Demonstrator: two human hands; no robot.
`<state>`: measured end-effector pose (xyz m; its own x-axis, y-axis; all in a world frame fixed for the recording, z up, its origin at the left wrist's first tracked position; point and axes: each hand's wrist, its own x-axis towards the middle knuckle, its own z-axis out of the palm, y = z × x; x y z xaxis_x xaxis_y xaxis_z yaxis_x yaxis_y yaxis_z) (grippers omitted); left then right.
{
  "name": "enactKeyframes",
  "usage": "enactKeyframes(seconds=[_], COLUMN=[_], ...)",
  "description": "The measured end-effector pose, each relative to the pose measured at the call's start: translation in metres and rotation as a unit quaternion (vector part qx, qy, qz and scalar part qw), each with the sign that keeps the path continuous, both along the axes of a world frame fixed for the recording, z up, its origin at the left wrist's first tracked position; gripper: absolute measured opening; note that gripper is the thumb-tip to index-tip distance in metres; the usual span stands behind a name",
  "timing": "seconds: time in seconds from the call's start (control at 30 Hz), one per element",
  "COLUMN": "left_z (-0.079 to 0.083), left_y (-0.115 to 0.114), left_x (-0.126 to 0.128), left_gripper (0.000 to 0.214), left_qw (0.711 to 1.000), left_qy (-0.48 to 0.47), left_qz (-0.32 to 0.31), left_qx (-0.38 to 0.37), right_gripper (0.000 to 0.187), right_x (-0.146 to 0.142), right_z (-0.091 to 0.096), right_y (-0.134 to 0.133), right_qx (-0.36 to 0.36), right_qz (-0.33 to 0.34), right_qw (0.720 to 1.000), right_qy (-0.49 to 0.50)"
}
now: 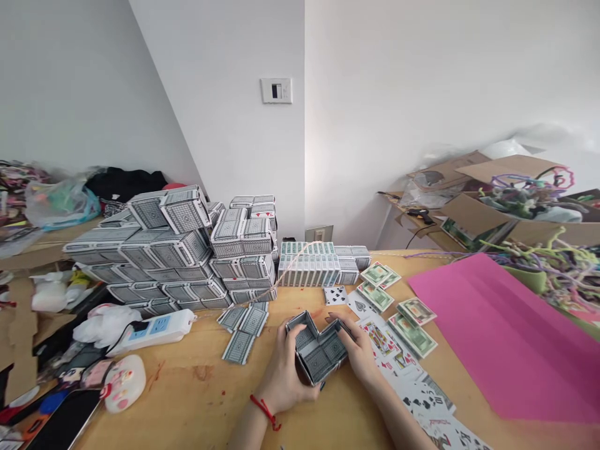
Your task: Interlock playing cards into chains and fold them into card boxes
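Between my two hands is a small open box folded from playing cards (323, 356), tilted so its inside, lined with grey patterned card backs, faces me. My left hand (287, 365) grips its left side, thumb over the rim and a red string bracelet on the wrist. On the other side my right hand (356, 347) holds the right wall, thumb on the upper edge. Loose face-down cards (246, 328) lie left of the box. To the right, face-up playing cards (384, 340) spread across the table, with small green banknote-like cards (412, 334) among them.
Stacked card-built blocks (164, 250) stand at the back left, beside a row of greenish card packs (309, 264). A white power strip (154, 331) and a phone (65, 422) lie left. Pink paper (506, 337) covers the right side, near yarn-filled cardboard boxes (525, 231).
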<state>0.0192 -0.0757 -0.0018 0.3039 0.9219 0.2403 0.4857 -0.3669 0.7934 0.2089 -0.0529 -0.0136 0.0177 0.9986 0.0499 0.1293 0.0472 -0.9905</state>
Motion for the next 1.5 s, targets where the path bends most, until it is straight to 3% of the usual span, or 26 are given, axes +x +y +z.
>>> enactKeyframes(seconds=[0.17, 0.3, 0.37, 0.43, 0.5, 0.63, 0.8, 0.87, 0.93, 1.1, 1.27, 1.5], left_z=[0.009, 0.009, 0.005, 0.003, 0.003, 0.008, 0.005, 0.002, 0.0, 0.005, 0.007, 0.006], left_y=[0.0, 0.0, 0.004, 0.009, 0.015, 0.021, 0.022, 0.022, 0.023, 0.027, 0.031, 0.03], left_x=[-0.002, -0.005, -0.008, -0.013, -0.018, -0.02, -0.015, -0.014, -0.015, -0.017, -0.017, -0.015], left_gripper=[0.062, 0.079, 0.077, 0.061, 0.05, 0.032, 0.02, 0.02, 0.021, 0.023, 0.027, 0.032], left_qw=[1.0, 0.995, 0.984, 0.967, 0.959, 0.952, 0.957, 0.957, 0.955, 0.942, 0.923, 0.931], left_qy=[-0.01, -0.083, -0.164, -0.23, -0.252, -0.247, -0.204, -0.21, -0.217, -0.22, -0.223, -0.21], left_qz=[-0.011, -0.02, 0.003, 0.06, 0.065, 0.019, 0.08, 0.099, 0.114, 0.124, 0.121, 0.111], left_qx=[-0.025, -0.046, -0.065, -0.091, -0.117, -0.177, -0.189, -0.171, -0.165, -0.223, -0.29, -0.276], right_gripper=[0.033, 0.034, 0.034, 0.034, 0.034, 0.033, 0.027, 0.024, 0.027, 0.046, 0.05, 0.051], right_x=[-0.001, -0.001, -0.001, -0.004, -0.008, -0.015, -0.014, -0.013, -0.014, -0.019, -0.019, -0.019], right_z=[-0.002, -0.004, -0.004, -0.003, -0.003, -0.007, -0.011, -0.009, -0.005, 0.001, 0.007, 0.019], right_y=[0.001, 0.002, 0.001, 0.0, -0.002, -0.007, -0.013, -0.015, -0.016, -0.011, -0.004, 0.001], right_qx=[0.004, 0.01, 0.012, 0.013, 0.019, 0.05, 0.133, 0.187, 0.212, 0.117, 0.042, 0.01], right_qz=[-0.006, -0.017, -0.001, 0.011, -0.011, -0.123, -0.186, -0.187, -0.145, -0.028, -0.014, -0.035], right_qw=[1.0, 1.0, 1.0, 1.0, 1.0, 0.991, 0.972, 0.961, 0.959, 0.985, 0.988, 0.966], right_qy=[-0.012, -0.002, 0.005, 0.001, -0.012, -0.03, -0.048, -0.087, -0.121, -0.122, -0.151, -0.257])
